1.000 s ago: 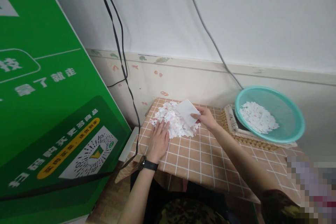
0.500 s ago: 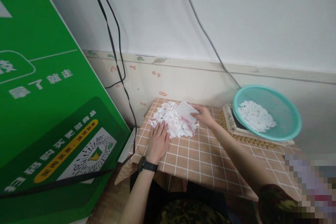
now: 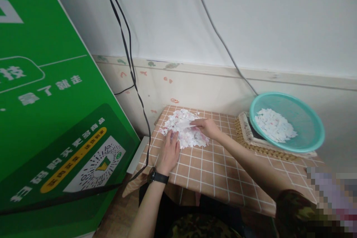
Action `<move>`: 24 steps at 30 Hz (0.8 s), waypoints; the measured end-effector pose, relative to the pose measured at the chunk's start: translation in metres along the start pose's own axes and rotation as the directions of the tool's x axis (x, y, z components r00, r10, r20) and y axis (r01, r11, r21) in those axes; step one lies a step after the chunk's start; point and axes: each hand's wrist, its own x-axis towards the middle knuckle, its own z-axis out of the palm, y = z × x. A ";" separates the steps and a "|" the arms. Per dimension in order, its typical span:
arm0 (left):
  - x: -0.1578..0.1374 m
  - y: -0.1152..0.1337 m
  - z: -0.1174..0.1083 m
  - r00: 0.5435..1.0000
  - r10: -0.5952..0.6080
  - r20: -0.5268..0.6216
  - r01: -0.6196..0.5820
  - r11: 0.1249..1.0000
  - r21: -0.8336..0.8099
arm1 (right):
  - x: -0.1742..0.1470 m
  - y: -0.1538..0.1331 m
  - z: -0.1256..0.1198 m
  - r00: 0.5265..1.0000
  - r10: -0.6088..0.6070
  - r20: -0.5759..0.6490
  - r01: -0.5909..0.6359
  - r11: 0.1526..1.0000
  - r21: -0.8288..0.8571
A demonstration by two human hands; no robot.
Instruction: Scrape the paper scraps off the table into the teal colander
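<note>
A heap of small torn paper pieces, white with some pink, lies on the checked tablecloth. My right hand grips a flat white card by its right end, over the heap. The card is seen nearly edge-on and blends with the paper, so its lower edge is hard to make out. At the near left side of the heap rests my left hand, fingers stretched out, their tips touching the paper. A black watch is on that wrist.
A teal plastic basin with more paper pieces stands at the right on a woven basket tray. Black cables hang at the left beside a green cabinet. The white wall is directly behind the table.
My right hand has moved left with the card, which has turned from showing its broad face to nearly edge-on. My left hand stays at the heap's near edge. The view has shifted slightly.
</note>
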 end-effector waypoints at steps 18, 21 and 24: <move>0.000 -0.004 0.002 0.998 0.061 0.027 -0.063 0.994 0.084 | -0.014 0.010 -0.027 0.990 0.109 -0.088 -0.112 0.994 -0.022; 0.000 -0.004 0.001 0.997 0.066 0.028 -0.068 0.995 0.068 | 0.002 0.020 -0.015 0.973 0.170 -0.157 -0.182 0.981 -0.061; 0.000 -0.004 0.002 0.997 0.069 0.032 -0.071 0.996 0.056 | 0.009 0.031 0.001 0.964 0.206 -0.168 -0.226 0.969 -0.104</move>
